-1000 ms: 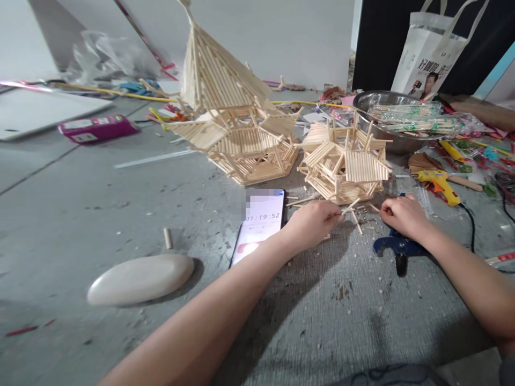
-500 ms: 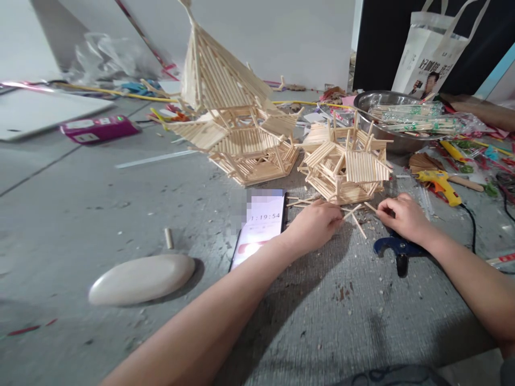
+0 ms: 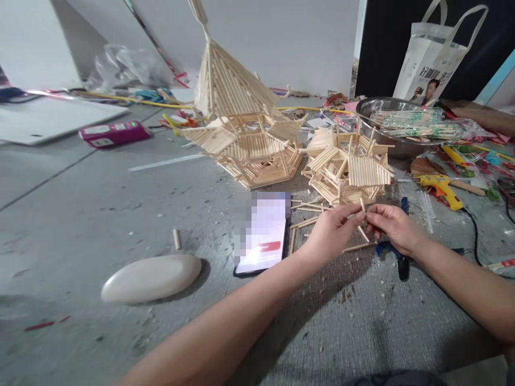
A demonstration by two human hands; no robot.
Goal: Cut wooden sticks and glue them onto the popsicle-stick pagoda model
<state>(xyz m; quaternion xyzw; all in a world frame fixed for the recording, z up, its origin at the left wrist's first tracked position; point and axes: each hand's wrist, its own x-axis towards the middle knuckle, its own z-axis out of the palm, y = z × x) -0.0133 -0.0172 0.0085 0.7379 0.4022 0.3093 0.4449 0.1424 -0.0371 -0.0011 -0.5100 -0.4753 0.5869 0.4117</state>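
In front of the smaller stick model, my left hand (image 3: 336,229) and my right hand (image 3: 393,228) meet at the fingertips. Both are closed in a pinch around a short wooden stick (image 3: 362,204), whose upper end shows between them; the fingers hide the rest. Loose wooden sticks (image 3: 309,221) lie on the floor beside and below my left hand. The smaller stick model (image 3: 349,166), with slatted roof panels, stands just beyond. A dark blue cutter-like tool (image 3: 403,262) lies partly hidden under my right hand.
A phone (image 3: 263,230) lies left of the sticks, and a pale smooth oblong object (image 3: 152,279) farther left. The larger stick pavilion (image 3: 249,145) stands behind. To the right are a yellow glue gun (image 3: 440,188) with its cord and a metal bowl (image 3: 402,148) of packaged sticks.
My hands, apart before with sticks in their fingers, have come together around one short stick. More loose sticks show on the floor. The whole view has shifted slightly.
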